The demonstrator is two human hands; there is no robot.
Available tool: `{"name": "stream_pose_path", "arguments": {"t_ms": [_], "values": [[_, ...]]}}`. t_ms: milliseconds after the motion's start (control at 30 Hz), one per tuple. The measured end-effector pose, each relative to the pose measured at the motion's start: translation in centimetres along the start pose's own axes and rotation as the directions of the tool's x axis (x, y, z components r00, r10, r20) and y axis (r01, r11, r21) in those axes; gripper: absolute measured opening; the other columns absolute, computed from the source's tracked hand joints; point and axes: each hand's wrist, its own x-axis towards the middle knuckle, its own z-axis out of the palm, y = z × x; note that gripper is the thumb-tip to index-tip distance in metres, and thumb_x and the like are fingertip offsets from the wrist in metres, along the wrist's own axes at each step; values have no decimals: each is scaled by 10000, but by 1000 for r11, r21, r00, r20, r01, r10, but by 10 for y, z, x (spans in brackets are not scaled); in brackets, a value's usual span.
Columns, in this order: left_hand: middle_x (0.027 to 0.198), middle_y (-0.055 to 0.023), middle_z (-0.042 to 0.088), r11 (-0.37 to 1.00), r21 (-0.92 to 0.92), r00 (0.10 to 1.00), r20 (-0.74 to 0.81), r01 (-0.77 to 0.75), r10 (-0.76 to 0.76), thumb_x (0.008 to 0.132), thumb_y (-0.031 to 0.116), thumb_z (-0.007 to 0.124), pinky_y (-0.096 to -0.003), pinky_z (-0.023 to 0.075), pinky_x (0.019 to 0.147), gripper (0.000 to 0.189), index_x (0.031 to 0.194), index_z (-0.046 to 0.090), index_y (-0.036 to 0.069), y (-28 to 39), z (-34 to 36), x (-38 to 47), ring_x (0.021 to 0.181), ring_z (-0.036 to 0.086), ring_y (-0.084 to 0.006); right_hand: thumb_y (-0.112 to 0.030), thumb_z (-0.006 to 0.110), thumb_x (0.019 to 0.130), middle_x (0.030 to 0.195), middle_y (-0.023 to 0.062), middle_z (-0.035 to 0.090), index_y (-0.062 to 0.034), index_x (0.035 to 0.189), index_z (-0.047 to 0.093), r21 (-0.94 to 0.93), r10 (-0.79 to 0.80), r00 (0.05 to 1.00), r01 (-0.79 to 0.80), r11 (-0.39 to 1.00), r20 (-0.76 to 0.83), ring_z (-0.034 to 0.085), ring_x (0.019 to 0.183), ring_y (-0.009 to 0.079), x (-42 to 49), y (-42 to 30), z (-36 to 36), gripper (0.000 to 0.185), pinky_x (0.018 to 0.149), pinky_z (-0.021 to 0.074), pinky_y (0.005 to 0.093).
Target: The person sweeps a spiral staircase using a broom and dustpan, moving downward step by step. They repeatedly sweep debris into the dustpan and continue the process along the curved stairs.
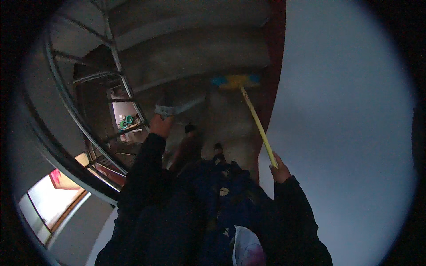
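My right hand (280, 169) grips the end of a broom's yellow handle (257, 121). The broom head (238, 81), orange-yellow with blue ends, rests on a dim stair tread close to the wall and looks blurred. In front of my body on the left, my left hand (161, 125) is closed on a pale grey object (165, 110), possibly a dustpan. Its dark far part blends into the shadowed step, so its shape is unclear. Both hands are well apart, and my feet (218, 147) stand on a step between them.
Concrete stairs (196, 43) fill the middle. To the left runs a metal railing (114, 55), with green containers (123, 124) visible far below through it. A white wall (339, 116) with a dark red base band (274, 50) borders the right. A bright window (55, 199) is lower left.
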Motion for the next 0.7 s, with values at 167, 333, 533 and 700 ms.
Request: {"name": "stream_pose_path", "arguments": {"t_ms": [167,333,533,700], "values": [[868,-208,617,999,46,1000,15,-13,13,729,417,612,-413,473,672,453,902,582,0,6,-39,32,780,601,-350,-115,490,867,725,56,505,-251,1395,208,83,26,994,-35,996,102,492,573,146,137,-3,-32,614,475,423,300],[848,-217,596,961,158,974,25,-228,227,710,428,617,-421,467,624,460,839,557,-10,10,-60,50,731,593,-360,-137,510,863,945,116,547,-211,1396,205,-256,-506,861,479,839,-48,548,719,203,165,20,-19,618,604,471,326],[861,-141,622,987,-8,975,-159,-161,158,774,438,600,-354,479,649,474,969,567,7,25,-103,29,747,602,-230,-132,497,868,742,45,505,-162,1411,130,29,89,960,-100,995,267,490,550,132,33,-75,-79,656,489,434,292],[854,-162,616,998,-17,976,-211,-55,51,739,394,627,-381,470,654,448,938,562,-2,30,-103,-6,761,597,-272,-138,487,872,725,55,510,-161,1404,152,22,-79,985,77,997,155,485,534,143,42,-106,-74,629,482,429,296]]}}
